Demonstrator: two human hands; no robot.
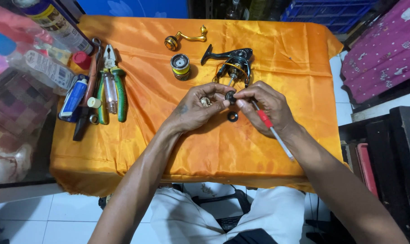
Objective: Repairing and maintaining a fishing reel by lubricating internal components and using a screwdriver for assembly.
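— What's in your hands?

— From the head view, my left hand (197,106) and right hand (266,106) meet over the middle of the orange cloth (146,144). Between both sets of fingertips I pinch a small black part (230,96). My left fingers also curl round some small pale bits (206,101); what they are I cannot tell. My right fingers are closed on a thin tool (270,129) with a red band, its shaft running back toward me on the right.

— And the reel?

— The reel body (232,63) lies just beyond my hands, already stripped as I judge it: the spool (180,67) stands apart to its left, the gold handle (183,39) lies farther off, and a black ring (232,116) sits on the cloth just near of my fingers.

— So how far along?

— Taken apart, I'd say; everything remains off the body. Pliers (114,81) and other tools lie untouched at far left.
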